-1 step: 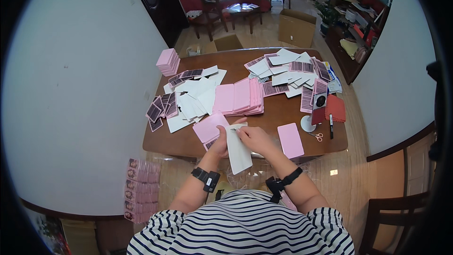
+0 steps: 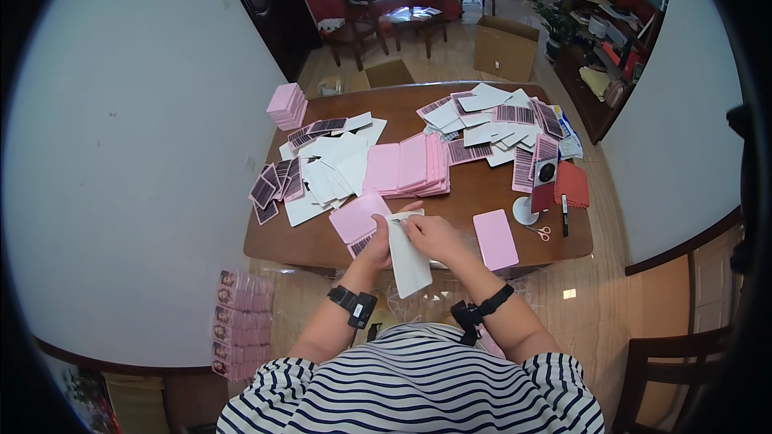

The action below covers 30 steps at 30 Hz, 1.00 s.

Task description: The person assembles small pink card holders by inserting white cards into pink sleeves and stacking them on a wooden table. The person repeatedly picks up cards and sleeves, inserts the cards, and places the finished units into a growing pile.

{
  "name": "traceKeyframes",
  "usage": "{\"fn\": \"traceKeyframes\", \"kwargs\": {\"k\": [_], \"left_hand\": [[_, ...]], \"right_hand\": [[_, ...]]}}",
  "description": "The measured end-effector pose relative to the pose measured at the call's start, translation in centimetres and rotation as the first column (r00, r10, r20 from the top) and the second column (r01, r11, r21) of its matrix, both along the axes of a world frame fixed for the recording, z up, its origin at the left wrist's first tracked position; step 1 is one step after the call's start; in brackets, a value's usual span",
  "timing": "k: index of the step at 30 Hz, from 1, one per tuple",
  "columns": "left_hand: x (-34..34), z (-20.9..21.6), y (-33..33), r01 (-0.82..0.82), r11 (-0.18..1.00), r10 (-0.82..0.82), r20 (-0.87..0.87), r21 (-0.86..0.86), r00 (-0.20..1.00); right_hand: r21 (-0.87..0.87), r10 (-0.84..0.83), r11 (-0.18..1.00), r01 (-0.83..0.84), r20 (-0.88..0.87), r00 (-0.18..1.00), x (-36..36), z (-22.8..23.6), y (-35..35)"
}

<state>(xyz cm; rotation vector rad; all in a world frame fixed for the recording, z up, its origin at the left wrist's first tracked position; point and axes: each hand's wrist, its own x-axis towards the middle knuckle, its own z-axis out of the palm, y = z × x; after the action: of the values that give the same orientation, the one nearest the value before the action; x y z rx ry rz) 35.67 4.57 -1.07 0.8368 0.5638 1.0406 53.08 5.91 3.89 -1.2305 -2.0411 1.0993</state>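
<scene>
My left hand grips a white rectangular card or flat sleeve by its upper left edge, thumb on top, and the card hangs tilted over the table's near edge. The fingers of my right hand are closed at the card's upper end, by a small dark mark or slot too small to make out. Beside my left hand lies an open pink case with a dark-striped piece at its lower edge. A flat pink piece rests to the right of my right hand.
A stack of pink cases fills the table's middle. White cards and striped pieces lie heaped at left and right. Scissors, a marker and a white round stand sit at right. Pink packs lie on the floor.
The white card and both hands have shifted very slightly to the right. Everything else on the table is as before.
</scene>
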Motion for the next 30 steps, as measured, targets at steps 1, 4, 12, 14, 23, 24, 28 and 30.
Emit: {"fn": "traceKeyframes", "kwargs": {"k": [1, 4, 12, 14, 23, 24, 28, 30], "left_hand": [[0.2, 0.0, -0.1, 0.011, 1.000, -0.011, 0.039, -0.018, 0.999], [0.0, 0.1, -0.5, -0.009, 0.999, 0.011, -0.069, 0.034, 0.998], [-4.5, 2.5, -0.5, -0.248, 0.968, 0.249, 0.103, -0.023, 0.963], [-5.6, 3.1, -0.6, -0.292, 0.956, 0.294, 0.112, -0.036, 0.949], [-3.4, 4.0, -2.0, -0.152, 0.986, 0.161, 0.171, -0.066, 0.972], [-3.2, 4.1, -2.1, -0.136, 0.989, 0.145, 0.190, -0.058, 0.971], [-2.7, 4.3, -2.1, -0.172, 0.982, 0.184, 0.175, -0.082, 0.967], [-2.6, 4.3, -2.0, -0.167, 0.983, 0.178, 0.196, -0.074, 0.964]], "right_hand": [[-0.011, -0.024, 1.000, 0.024, 0.006, 1.000, -0.6, 0.8, -0.1], [-0.033, 0.012, 0.999, -0.011, 0.027, 1.000, -0.8, 2.0, -0.7], [-0.166, 0.523, 0.820, -0.548, 0.604, 0.601, 2.9, -4.3, -6.5], [-0.245, 0.495, 0.837, -0.489, 0.720, 0.487, 4.1, -6.1, -6.5], [0.322, -0.214, 0.931, 0.174, 0.094, 0.972, 0.0, -1.5, 0.9], [0.349, -0.208, 0.923, 0.164, 0.093, 0.974, -0.5, -1.0, 1.1], [0.400, -0.199, 0.906, 0.140, 0.110, 0.974, -1.3, -0.3, 1.6], [0.422, -0.224, 0.892, 0.161, 0.102, 0.969, -1.3, -0.5, 1.7]]}}
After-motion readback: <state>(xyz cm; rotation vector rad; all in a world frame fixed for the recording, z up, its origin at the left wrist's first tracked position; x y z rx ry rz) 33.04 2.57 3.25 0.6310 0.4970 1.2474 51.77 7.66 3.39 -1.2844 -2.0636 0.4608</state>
